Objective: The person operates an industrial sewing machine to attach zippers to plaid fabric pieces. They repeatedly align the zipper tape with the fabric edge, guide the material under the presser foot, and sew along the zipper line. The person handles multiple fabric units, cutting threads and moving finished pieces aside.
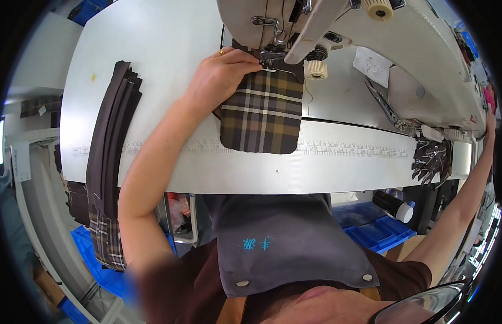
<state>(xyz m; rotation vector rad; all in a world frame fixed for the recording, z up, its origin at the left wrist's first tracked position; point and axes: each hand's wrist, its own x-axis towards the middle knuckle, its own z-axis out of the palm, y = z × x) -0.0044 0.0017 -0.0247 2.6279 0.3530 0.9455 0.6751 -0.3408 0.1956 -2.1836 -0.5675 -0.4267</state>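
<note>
A plaid fabric piece (262, 110) in brown, olive, black and white, with rounded lower corners, lies flat beneath the sewing machine's presser foot (270, 60). My left hand (221, 75) is closed at the fabric's upper left edge, thumb and fingertips pinched together close beside the foot. A dark fabric strip lies under the upper part of the piece, partly hidden by hand and machine. Far to the right, my right arm reaches out along the sewing machine (424, 59); the right hand (490, 116) is at the machine's far end, its fingers too small to make out.
Long dark fabric strips (113, 124) lie stacked at the left, plaid ends hanging over the table edge (251, 193). Right of the needle are thread snips (380, 102), a white paper scrap (372, 66) and a dark bundle (430, 159). Blue bins (378, 232) stand below.
</note>
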